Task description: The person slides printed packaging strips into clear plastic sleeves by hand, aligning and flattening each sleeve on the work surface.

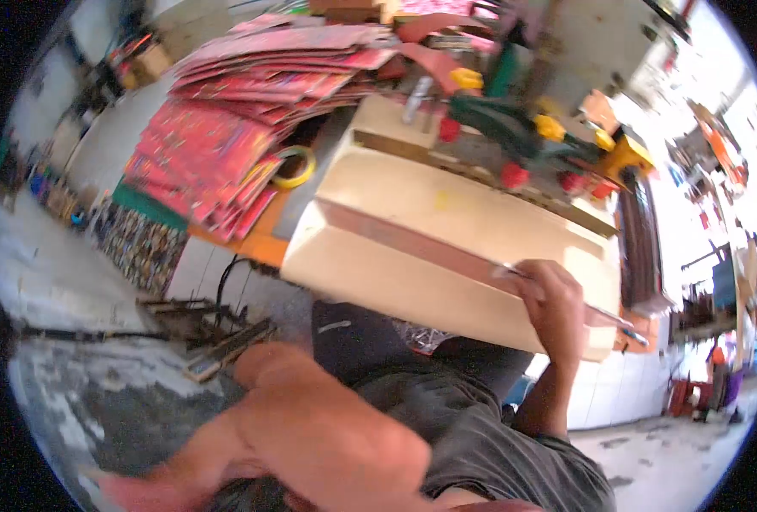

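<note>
My right hand (556, 300) is closed in a pinch over the right part of a cream sheet (378, 269). A small pale tip (504, 271) shows at its fingertips, but what it holds is too blurred to name. Beneath the fingers, a long reddish-brown strip (412, 245) lies diagonally across the sheet. My left hand (216, 431) looms large at the lower left, close to the camera and off the worktop. Motion smears its fingers, so I cannot make out their pose or anything in them.
Stacked red patterned sheets (199, 154) lie at the upper left, beside a yellow tape roll (294, 167). Behind the cream sheet stands a dark green tool (493, 128) with red and yellow knobs. Wooden pieces (229, 350) are on the floor at left.
</note>
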The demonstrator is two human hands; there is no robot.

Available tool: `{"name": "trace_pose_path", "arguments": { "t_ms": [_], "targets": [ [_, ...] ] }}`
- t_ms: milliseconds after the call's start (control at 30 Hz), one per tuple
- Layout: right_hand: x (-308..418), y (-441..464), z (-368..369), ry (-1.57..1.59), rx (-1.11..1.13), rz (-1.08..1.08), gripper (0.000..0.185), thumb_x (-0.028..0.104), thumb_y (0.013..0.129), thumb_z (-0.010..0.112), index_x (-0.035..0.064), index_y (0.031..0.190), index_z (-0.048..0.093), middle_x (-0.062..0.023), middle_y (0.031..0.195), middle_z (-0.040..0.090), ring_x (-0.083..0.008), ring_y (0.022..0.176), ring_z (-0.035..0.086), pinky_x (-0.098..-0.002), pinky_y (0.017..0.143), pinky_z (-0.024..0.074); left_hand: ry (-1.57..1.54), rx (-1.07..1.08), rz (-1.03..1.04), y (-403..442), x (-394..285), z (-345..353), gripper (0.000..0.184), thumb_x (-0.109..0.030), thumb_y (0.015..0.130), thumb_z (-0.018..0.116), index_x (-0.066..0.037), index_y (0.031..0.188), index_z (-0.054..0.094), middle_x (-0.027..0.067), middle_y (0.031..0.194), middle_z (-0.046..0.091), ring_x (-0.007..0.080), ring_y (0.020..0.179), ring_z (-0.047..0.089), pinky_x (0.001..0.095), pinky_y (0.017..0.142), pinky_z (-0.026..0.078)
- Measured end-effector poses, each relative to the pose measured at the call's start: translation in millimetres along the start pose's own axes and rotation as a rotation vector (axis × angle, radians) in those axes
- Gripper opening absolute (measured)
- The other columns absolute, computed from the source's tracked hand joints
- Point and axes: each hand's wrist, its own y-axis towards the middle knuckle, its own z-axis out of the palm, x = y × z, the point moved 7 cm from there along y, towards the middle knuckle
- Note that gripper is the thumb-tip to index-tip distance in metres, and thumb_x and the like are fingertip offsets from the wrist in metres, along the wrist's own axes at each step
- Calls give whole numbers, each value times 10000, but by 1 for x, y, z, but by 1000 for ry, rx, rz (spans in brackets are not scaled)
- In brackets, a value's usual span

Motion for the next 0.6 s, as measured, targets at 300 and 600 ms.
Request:
{"name": "trace_pose_path", "arguments": {
  "t_ms": [300, 600],
  "targets": [
    [15, 9, 8, -32, -99, -67, 134, 102, 856, 776, 57, 968, 719, -107, 893, 727, -321, 846, 699, -434, 761, 537, 1341, -928, -483, -77, 10, -53, 409, -342, 821, 769, -3, 1049, 753, 88, 772, 697, 220, 580, 640, 329, 571, 503],
    [30, 12, 16, 51, -182, -105, 121, 81, 859, 770, 42, 970, 740, -109, 923, 728, -316, 854, 692, -425, 770, 533, 2277, -698, -825, -139, 30, -134, 468, -306, 834, 821, -122, 1253, 722, 49, 1211, 663, 265, 1133, 596, 430, 952, 431]
  ]
}}
